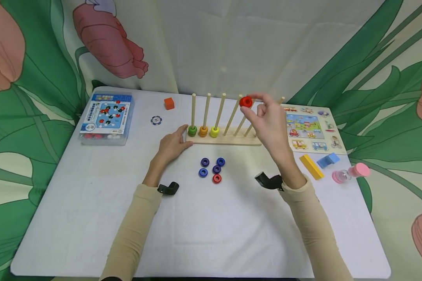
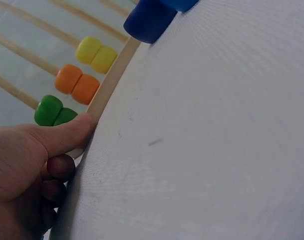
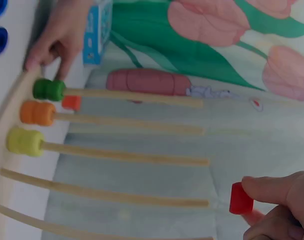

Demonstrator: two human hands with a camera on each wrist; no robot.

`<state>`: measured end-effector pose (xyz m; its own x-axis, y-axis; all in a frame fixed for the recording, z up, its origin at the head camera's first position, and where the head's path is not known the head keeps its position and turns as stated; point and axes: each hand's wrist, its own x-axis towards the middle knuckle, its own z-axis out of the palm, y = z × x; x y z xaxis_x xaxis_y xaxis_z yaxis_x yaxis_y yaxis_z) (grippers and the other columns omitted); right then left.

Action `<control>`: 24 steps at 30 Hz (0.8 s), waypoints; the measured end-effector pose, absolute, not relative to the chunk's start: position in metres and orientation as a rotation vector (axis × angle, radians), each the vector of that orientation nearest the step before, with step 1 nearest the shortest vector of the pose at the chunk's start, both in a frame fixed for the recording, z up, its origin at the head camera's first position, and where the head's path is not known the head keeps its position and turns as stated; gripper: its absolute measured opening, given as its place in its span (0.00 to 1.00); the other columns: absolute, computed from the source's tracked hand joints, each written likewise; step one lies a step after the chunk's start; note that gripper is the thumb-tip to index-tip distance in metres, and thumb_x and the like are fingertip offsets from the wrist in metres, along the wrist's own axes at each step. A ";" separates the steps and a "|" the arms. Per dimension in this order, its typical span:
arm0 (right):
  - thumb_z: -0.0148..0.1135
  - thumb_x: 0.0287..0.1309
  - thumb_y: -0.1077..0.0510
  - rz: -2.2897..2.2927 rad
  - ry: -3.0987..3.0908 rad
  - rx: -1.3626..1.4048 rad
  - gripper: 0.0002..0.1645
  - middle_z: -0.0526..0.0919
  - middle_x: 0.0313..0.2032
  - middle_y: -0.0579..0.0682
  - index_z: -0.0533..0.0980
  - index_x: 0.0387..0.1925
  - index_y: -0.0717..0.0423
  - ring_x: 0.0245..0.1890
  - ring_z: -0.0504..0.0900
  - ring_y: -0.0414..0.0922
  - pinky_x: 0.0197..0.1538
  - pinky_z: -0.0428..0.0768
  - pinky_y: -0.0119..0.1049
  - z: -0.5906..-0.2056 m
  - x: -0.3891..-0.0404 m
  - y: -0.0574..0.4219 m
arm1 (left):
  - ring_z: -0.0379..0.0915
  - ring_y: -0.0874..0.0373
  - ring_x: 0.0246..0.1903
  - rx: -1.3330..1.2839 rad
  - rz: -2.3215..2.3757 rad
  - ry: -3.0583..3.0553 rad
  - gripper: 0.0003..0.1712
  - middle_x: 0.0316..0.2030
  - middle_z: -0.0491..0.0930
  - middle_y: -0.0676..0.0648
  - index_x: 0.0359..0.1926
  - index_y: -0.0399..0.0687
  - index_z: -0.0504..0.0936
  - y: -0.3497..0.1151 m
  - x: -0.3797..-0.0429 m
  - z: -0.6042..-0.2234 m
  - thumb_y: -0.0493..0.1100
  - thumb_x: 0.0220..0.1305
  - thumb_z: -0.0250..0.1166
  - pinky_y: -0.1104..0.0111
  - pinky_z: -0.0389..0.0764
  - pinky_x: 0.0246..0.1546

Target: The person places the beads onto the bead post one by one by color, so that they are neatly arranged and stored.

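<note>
A wooden peg rack (image 1: 211,140) with several upright pegs stands across the table. Its first three pegs carry stacked green beads (image 2: 48,110), orange beads (image 2: 69,78) and yellow beads (image 2: 88,48). My left hand (image 1: 171,146) grips the left end of the base, thumb along its front edge. My right hand (image 1: 270,123) pinches a red bead (image 3: 241,198) between thumb and finger. In the right wrist view the bead is close to the tip of the fourth peg (image 3: 191,202), apart from it. Loose on the table lie a red bead (image 1: 217,178) and several blue and purple beads (image 1: 203,172).
A clear plastic box (image 1: 107,117) with a molecule-picture label sits at the left. Near it are an orange cube (image 1: 169,103) and a round chip (image 1: 156,120). To the right lie a picture board (image 1: 316,128), a yellow block (image 1: 311,166), a blue block (image 1: 328,160) and a pink-capped bottle (image 1: 351,173).
</note>
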<state>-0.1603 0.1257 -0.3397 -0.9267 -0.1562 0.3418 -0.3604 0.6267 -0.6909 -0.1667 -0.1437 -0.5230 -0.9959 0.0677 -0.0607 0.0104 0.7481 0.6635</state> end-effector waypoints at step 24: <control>0.69 0.55 0.53 1.396 -2.816 0.556 0.17 0.61 0.10 0.46 0.78 0.46 0.51 0.10 0.58 0.40 0.14 0.55 0.33 -0.415 -0.129 0.123 | 0.65 0.55 0.20 0.065 1.075 2.866 0.42 0.22 0.72 0.49 0.71 0.49 0.60 -0.144 -0.169 -0.524 0.56 0.61 0.65 0.65 0.63 0.22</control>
